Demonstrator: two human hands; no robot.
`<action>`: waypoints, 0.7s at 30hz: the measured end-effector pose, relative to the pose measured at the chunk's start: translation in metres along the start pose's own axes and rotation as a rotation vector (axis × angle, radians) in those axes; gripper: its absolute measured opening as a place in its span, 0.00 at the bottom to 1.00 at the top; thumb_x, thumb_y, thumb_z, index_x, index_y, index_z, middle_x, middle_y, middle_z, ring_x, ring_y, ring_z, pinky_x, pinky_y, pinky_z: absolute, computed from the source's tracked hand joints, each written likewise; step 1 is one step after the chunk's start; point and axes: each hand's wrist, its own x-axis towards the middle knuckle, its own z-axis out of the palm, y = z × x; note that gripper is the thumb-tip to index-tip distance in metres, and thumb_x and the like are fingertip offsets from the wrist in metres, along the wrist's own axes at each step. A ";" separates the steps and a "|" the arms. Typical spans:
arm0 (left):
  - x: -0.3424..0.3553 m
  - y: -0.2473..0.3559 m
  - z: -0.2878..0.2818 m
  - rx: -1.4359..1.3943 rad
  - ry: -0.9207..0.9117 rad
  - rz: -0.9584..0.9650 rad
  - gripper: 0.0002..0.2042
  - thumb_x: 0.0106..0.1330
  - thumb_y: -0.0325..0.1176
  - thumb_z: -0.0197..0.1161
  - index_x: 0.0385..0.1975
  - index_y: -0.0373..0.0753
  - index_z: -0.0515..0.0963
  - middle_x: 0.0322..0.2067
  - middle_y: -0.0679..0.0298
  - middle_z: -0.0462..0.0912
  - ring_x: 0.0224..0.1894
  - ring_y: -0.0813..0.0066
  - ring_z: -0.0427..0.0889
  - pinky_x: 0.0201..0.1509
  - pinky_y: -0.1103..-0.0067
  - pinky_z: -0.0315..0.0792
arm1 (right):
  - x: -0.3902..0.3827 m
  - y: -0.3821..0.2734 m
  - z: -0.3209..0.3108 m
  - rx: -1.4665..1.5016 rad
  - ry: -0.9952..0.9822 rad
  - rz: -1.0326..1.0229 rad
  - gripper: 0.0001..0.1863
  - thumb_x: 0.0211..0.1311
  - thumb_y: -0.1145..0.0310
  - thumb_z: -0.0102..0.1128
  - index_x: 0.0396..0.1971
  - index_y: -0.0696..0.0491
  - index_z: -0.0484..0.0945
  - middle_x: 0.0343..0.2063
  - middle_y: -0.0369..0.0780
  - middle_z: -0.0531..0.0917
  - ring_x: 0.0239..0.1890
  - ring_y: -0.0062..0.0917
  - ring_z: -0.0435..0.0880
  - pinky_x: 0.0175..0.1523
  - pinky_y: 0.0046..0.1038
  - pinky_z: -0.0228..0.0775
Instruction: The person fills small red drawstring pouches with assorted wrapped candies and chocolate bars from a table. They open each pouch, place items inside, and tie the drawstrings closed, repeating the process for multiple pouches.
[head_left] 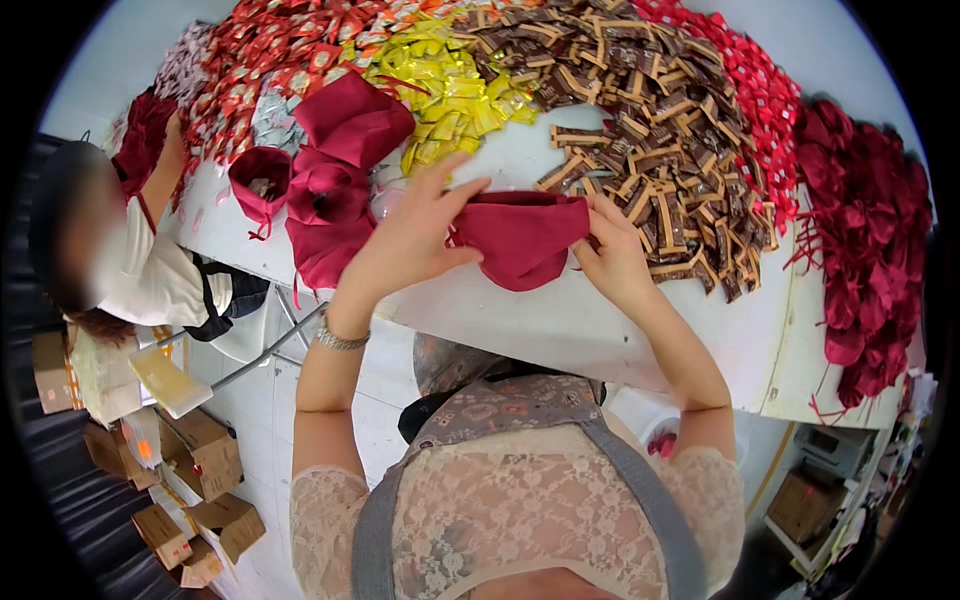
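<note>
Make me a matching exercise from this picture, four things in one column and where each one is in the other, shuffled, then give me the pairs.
Things:
1. Central maroon pouch
2. Silvery wristband
3. Yellow packets
4. Open cardboard boxes

Places:
A. Heaped left of the brown packets
B. At the picture's lower left
C. Gripped by the right hand
D. Around the left wrist

Pairs: 1-C, 2-D, 3-A, 4-B

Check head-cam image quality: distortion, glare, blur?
Head view: fisheye bends the front edge of the white smooth tabletop, corners go black; head view: small bright highlights on the shiny yellow packets; head view: smeared patch over the head of the white-shirted co-worker at left; head view: left hand, right hand and dark red fabric pouch are readable.
</note>
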 end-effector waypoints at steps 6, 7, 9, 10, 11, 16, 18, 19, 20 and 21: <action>-0.016 -0.017 0.029 -0.614 -0.041 -0.581 0.17 0.56 0.28 0.59 0.45 0.33 0.70 0.31 0.54 0.78 0.29 0.59 0.78 0.36 0.72 0.71 | -0.001 0.013 -0.014 -0.185 0.029 -0.052 0.14 0.44 0.76 0.63 0.35 0.54 0.77 0.27 0.37 0.76 0.26 0.25 0.77 0.31 0.24 0.70; -0.018 -0.009 0.027 -0.488 -0.055 -0.590 0.14 0.57 0.28 0.57 0.43 0.32 0.71 0.29 0.54 0.79 0.28 0.61 0.78 0.34 0.73 0.71 | 0.000 0.011 -0.015 -0.223 0.012 -0.062 0.15 0.44 0.75 0.64 0.36 0.53 0.77 0.24 0.36 0.75 0.25 0.24 0.77 0.31 0.23 0.69; -0.023 0.001 0.032 -0.278 0.013 -0.540 0.11 0.60 0.27 0.52 0.42 0.32 0.72 0.25 0.59 0.78 0.27 0.70 0.77 0.30 0.77 0.69 | 0.002 -0.001 -0.019 -0.140 -0.077 0.027 0.21 0.42 0.76 0.65 0.42 0.55 0.77 0.22 0.33 0.75 0.26 0.16 0.75 0.29 0.19 0.68; -0.024 0.006 0.034 -0.187 0.097 -0.478 0.11 0.61 0.27 0.50 0.41 0.32 0.73 0.24 0.63 0.77 0.26 0.77 0.76 0.28 0.80 0.68 | 0.004 -0.013 -0.022 -0.040 -0.131 0.130 0.23 0.42 0.75 0.66 0.44 0.52 0.76 0.22 0.33 0.76 0.24 0.16 0.75 0.30 0.19 0.69; -0.025 0.010 0.037 -0.095 0.180 -0.415 0.11 0.62 0.26 0.47 0.41 0.32 0.73 0.23 0.67 0.76 0.26 0.84 0.76 0.26 0.83 0.66 | 0.003 -0.021 -0.021 0.059 -0.186 0.234 0.25 0.41 0.74 0.66 0.46 0.50 0.76 0.22 0.33 0.77 0.23 0.15 0.75 0.30 0.19 0.69; -0.039 -0.008 0.005 -1.484 0.803 -0.603 0.15 0.61 0.28 0.53 0.48 0.35 0.74 0.20 0.76 0.71 0.13 0.91 0.60 0.16 0.89 0.52 | -0.016 -0.023 -0.035 0.163 -0.026 0.154 0.24 0.51 0.67 0.61 0.50 0.53 0.72 0.26 0.32 0.78 0.23 0.16 0.74 0.29 0.18 0.68; -0.071 -0.005 0.000 -1.146 0.724 -0.664 0.13 0.59 0.24 0.56 0.44 0.36 0.77 0.19 0.75 0.72 0.13 0.90 0.60 0.17 0.88 0.56 | -0.033 0.009 -0.069 0.310 0.267 0.193 0.17 0.61 0.61 0.49 0.41 0.59 0.76 0.26 0.36 0.80 0.19 0.19 0.74 0.24 0.24 0.67; -0.079 0.005 0.000 -0.949 0.646 -0.650 0.11 0.58 0.24 0.58 0.41 0.37 0.79 0.18 0.74 0.73 0.13 0.91 0.63 0.18 0.88 0.61 | -0.036 0.009 -0.075 0.378 0.415 0.217 0.21 0.66 0.58 0.42 0.36 0.62 0.78 0.26 0.37 0.82 0.17 0.20 0.73 0.21 0.27 0.67; -0.077 0.002 -0.005 -0.848 0.366 -0.562 0.12 0.57 0.25 0.59 0.42 0.39 0.79 0.18 0.72 0.74 0.14 0.89 0.65 0.19 0.88 0.62 | -0.038 0.010 -0.073 0.301 0.205 0.157 0.20 0.57 0.57 0.51 0.38 0.61 0.77 0.26 0.37 0.81 0.18 0.22 0.74 0.24 0.27 0.68; -0.076 -0.001 -0.014 -0.737 0.091 -0.465 0.13 0.56 0.25 0.60 0.43 0.40 0.79 0.18 0.71 0.76 0.14 0.88 0.67 0.19 0.88 0.63 | -0.039 0.011 -0.066 0.223 -0.004 0.101 0.24 0.49 0.55 0.61 0.39 0.59 0.75 0.25 0.37 0.81 0.19 0.25 0.76 0.27 0.27 0.70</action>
